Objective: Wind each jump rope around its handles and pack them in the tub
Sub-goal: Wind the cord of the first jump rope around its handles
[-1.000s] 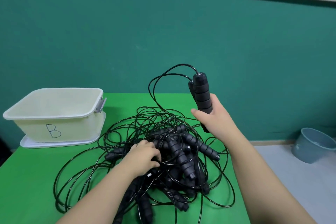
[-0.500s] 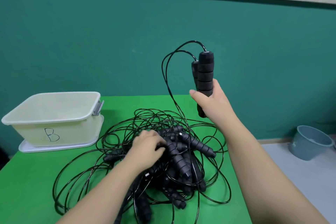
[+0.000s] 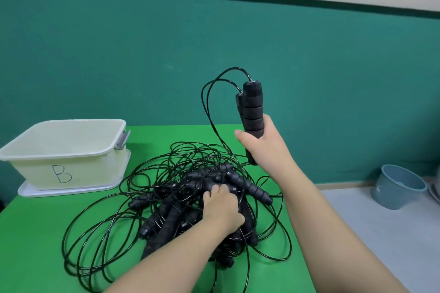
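Note:
A tangled pile of black jump ropes (image 3: 181,200) with several foam handles lies on the green table (image 3: 35,245). My right hand (image 3: 264,145) grips two black handles (image 3: 252,112) upright above the pile's far right side; their thin cords (image 3: 209,107) loop up and run down into the tangle. My left hand (image 3: 221,209) lies on the pile's middle, fingers curled down among handles and cords; what they hold is hidden. The white tub (image 3: 66,150) marked "B" stands on its lid at the table's far left, apart from the pile.
A teal wall (image 3: 214,43) rises right behind the table. On the grey floor to the right stands a blue-grey bucket (image 3: 397,185). The table's right edge runs under my right forearm.
My right hand rose with the two handles, then came down a little and nearer. My left hand shifted to the right across the pile.

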`<state>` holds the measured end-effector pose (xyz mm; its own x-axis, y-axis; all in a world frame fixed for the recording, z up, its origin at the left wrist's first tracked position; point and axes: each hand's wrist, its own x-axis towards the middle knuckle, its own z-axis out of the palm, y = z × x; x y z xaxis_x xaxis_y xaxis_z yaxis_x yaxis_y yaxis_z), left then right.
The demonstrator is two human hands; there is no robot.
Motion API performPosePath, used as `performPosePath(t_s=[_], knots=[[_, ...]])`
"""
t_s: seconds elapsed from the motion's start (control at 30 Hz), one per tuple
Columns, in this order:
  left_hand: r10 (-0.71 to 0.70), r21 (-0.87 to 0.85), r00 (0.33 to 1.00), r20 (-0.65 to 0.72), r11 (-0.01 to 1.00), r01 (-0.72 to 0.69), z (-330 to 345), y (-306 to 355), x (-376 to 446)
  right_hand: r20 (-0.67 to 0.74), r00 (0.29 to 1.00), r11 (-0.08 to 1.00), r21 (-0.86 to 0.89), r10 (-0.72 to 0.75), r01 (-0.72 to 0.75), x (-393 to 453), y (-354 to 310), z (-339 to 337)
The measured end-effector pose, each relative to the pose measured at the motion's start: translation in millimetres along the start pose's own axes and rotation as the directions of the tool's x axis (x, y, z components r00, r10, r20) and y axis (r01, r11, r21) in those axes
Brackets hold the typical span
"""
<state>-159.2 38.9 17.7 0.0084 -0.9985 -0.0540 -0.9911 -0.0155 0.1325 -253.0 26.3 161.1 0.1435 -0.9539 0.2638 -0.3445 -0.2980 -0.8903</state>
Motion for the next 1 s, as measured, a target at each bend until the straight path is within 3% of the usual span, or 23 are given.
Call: performPosePath(t_s=[0.07, 0.17, 0.33, 0.43, 0.53, 0.8, 1.0], knots=[[0.035, -0.124, 0.998, -0.046, 0.991, -0.04, -10.9, -2.9, -5.2, 0.017, 1.0, 1.0, 0.01, 0.015, -0.015, -2.8, 3.1, 3.5], [0.062, -0.449, 0.992, -0.11, 0.887, -0.105, -49.2, -16.3, -10.8, 0.025, 0.999, 1.0, 0.014, 0.024, -0.024, -5.1, 5.2, 7.1], [0.042, -0.486, 0.964, -0.262, 0.857, -0.169, -142.5, -56.4, -12.1, 0.009, 1.0, 0.999, 0.025, 0.024, -0.024, -8.9, -1.1, 10.1], [0.046, -0.404, 0.934, -0.353, 0.893, -0.197, -187.1, -82.3, -15.8, 0.03, 0.999, 1.0, 0.019, 0.013, -0.014, -13.2, -9.4, 15.5], [0.045, -0.176, 0.875, -0.481, 0.973, -0.146, -223.9, -105.6, -20.2, 0.054, 0.999, 1.0, 0.011, -0.004, 0.003, -17.5, -18.5, 21.7], [0.022, -0.165, 0.802, -0.597, 0.975, -0.15, -287.6, -139.0, -56.2, 0.064, 0.997, 0.999, 0.017, -0.045, 0.044, -23.8, -37.0, 28.4], [0.166, 0.003, 0.726, -0.667, 0.976, -0.219, -304.6, -165.0, -72.0, 0.063, 0.997, 0.999, 0.023, -0.042, 0.04, -29.9, -43.0, 32.2]])
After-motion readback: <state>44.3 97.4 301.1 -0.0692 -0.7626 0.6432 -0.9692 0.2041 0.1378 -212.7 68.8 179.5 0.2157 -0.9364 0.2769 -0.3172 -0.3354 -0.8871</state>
